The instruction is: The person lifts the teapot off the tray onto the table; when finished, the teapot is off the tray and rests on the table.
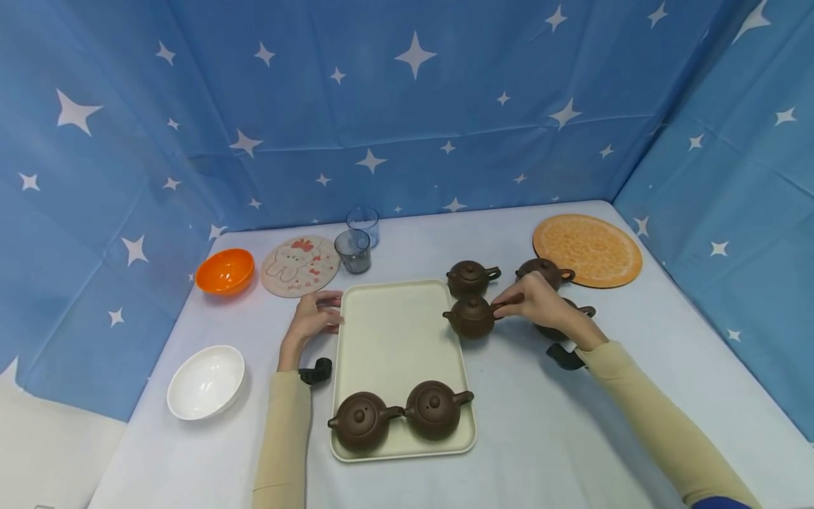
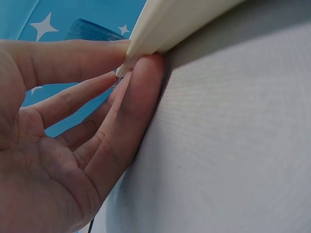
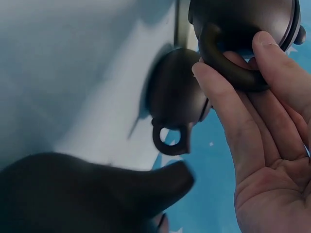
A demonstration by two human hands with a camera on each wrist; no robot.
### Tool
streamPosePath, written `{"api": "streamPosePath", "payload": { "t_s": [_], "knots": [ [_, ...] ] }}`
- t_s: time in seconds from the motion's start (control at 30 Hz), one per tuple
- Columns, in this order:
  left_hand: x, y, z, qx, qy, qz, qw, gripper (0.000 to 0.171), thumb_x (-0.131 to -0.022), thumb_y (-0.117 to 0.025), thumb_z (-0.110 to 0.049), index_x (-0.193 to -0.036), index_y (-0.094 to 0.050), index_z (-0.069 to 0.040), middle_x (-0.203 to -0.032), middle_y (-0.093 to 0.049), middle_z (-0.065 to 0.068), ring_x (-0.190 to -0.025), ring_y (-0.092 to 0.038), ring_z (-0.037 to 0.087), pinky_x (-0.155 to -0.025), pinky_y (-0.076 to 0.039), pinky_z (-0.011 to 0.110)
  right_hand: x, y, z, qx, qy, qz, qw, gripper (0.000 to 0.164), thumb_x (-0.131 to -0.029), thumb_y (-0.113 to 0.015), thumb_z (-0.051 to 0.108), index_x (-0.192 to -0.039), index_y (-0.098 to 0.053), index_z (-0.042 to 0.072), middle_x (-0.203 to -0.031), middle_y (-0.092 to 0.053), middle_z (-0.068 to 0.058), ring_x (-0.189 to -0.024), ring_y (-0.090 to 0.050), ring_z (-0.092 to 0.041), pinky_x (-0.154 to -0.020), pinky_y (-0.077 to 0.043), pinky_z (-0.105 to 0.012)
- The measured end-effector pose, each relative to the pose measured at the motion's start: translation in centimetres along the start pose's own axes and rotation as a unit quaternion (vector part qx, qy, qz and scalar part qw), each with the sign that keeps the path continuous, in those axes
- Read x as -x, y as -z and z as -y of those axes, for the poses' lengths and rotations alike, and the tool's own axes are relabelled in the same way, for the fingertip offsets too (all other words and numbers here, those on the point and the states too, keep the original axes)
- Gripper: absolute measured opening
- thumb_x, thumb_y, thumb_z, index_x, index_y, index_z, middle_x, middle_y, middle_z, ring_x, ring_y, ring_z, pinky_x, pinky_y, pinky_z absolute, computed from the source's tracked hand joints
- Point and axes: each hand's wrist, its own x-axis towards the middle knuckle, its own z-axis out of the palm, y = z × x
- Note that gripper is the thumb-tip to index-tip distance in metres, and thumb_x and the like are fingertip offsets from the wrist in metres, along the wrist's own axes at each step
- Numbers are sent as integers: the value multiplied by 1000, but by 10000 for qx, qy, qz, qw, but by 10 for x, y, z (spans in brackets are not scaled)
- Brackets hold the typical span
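Note:
My right hand (image 1: 540, 305) grips the handle (image 3: 212, 48) of a dark brown teapot (image 1: 470, 319). That teapot is at the right edge of the cream tray (image 1: 394, 339), its spout overlapping the rim in the head view. Beside the tray's left edge, my left hand (image 1: 313, 318) pinches the rim, with fingertips on both sides of it in the left wrist view. Two brown teapots, one on the left (image 1: 360, 422) and one on the right (image 1: 433, 410), sit side by side at the tray's near end.
More brown teapots stand to the right: one behind the held pot (image 1: 468, 278), another (image 1: 540, 271) partly behind my hand, a third (image 1: 553, 331) under my wrist. Around them are a round orange mat (image 1: 588, 247), rabbit mat (image 1: 300, 266), two glasses, orange bowl (image 1: 225, 272) and white bowl (image 1: 206, 382).

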Motion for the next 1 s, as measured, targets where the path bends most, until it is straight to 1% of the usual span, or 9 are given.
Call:
{"api": "streamPosePath", "payload": {
  "t_s": [0.17, 0.3, 0.43, 0.53, 0.63, 0.67, 0.77, 0.87, 1.0],
  "knots": [
    [0, -1, 0, 33, -8, 29, 10000, 59, -75, -63, 16, -132, -53, 4, -117, -56, 23, -72, -63, 10, -60, -61, 29, 5, 2, -6, 98, -67, -51, 9999, 14, -74, -80, 7, -88, -78, 5, -80, -74, -5, -59, -58, -4, -46, -41, -19],
    [0, -1, 0, 26, 25, 2, 10000, 58, -75, -63, 15, -131, -53, 4, -118, -56, 23, -72, -63, 10, -61, -61, 29, 7, 2, -10, 77, -20, -63, 9999, 13, -74, -79, 4, -88, -78, 4, -81, -74, -6, -60, -59, -4, -47, -45, -20],
    [0, -1, 0, 27, 53, 14, 10000, 56, -77, -62, 14, -132, -53, 3, -119, -56, 23, -72, -63, 12, -62, -61, 29, 7, 2, -14, 42, -67, -56, 10000, 13, -74, -79, 3, -87, -78, 3, -81, -74, -7, -62, -61, -4, -50, -48, -20],
    [-1, -1, 1, 60, 44, 28, 10000, 57, -77, -62, 14, -132, -53, 3, -119, -55, 23, -73, -63, 12, -61, -61, 30, 7, 1, -16, 13, -68, -82, 9999, 13, -73, -79, 2, -86, -78, 3, -80, -74, -7, -60, -58, -3, -48, -45, -19],
    [-1, -1, 3, 68, 32, 30, 10000, 58, -76, -63, 15, -132, -53, 4, -118, -55, 22, -74, -63, 11, -61, -61, 29, 7, -1, -19, 7, 36, -125, 9999, 13, -73, -79, 1, -85, -78, 3, -79, -74, -6, -57, -54, -2, -45, -41, -18],
    [-2, -1, 3, 63, 25, 34, 10000, 58, -76, -63, 15, -132, -53, 4, -118, -55, 22, -74, -63, 11, -61, -61, 29, 7, -1, -20, -4, 133, -148, 9998, 12, -72, -79, 0, -84, -78, 2, -78, -74, -7, -57, -53, -2, -44, -39, -18],
    [-2, -1, 3, 42, 19, 28, 10000, 58, -76, -62, 15, -132, -53, 4, -118, -56, 22, -74, -63, 11, -61, -61, 29, 7, -1, -21, -9, 220, -152, 9996, 12, -72, -79, -1, -84, -78, 1, -78, -74, -7, -56, -53, -1, -43, -38, -17],
    [-1, 0, 2, 37, 1, 10, 10000, 57, -76, -62, 16, -131, -53, 4, -117, -56, 22, -74, -63, 12, -61, -61, 30, 6, -1, -19, 16, 118, -40, 9999, 12, -73, -79, 1, -84, -78, 2, -79, -74, -7, -58, -55, -2, -44, -41, -18],
    [-1, 0, 1, 15, 5, -10, 10000, 58, -75, -62, 16, -131, -53, 5, -117, -56, 22, -73, -63, 12, -61, -61, 30, 4, 1, -16, 172, -191, 237, 9994, 12, -74, -79, 4, -87, -78, 3, -83, -74, -6, -62, -58, -3, -48, -46, -19]
  ]
}}
